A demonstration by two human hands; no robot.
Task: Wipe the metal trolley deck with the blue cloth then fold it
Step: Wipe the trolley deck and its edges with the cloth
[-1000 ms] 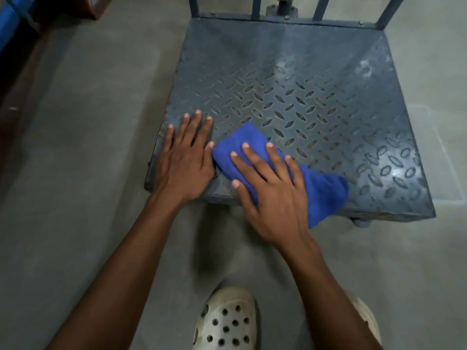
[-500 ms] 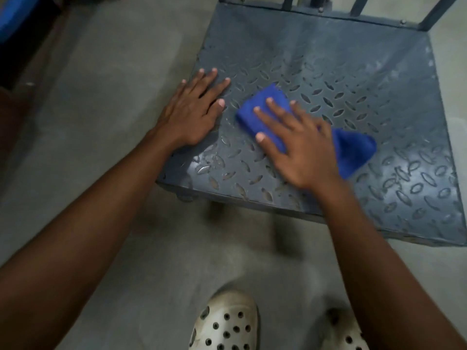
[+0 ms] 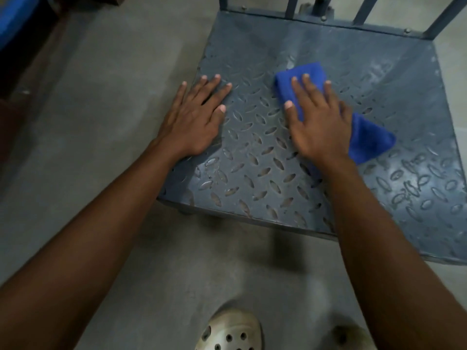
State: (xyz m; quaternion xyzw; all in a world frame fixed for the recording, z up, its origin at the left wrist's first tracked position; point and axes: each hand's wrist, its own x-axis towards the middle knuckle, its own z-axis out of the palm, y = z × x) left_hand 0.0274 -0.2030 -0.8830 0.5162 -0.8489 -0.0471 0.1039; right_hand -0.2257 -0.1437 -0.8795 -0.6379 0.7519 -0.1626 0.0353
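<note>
The metal trolley deck (image 3: 252,178) is a grey-blue tread plate lying low over the floor. A blue cloth (image 3: 366,137) lies bunched on the middle of the deck. My right hand (image 3: 318,122) presses flat on the cloth with fingers spread, and blue fabric shows beyond the fingertips and to the right of the palm. My left hand (image 3: 194,120) rests flat on the deck's left edge, fingers apart, holding nothing, a hand's width left of the cloth.
Upright handle bars (image 3: 364,8) rise from the deck's far edge. Grey concrete floor (image 3: 101,122) surrounds the trolley. My two pale perforated clogs (image 3: 227,332) stand just below the deck's near edge. Dark and blue objects (image 3: 15,29) sit at the far left.
My right hand has slid the cloth from the near left corner toward the deck's middle and farther away. My left hand stays on the left edge, now apart from the cloth.
</note>
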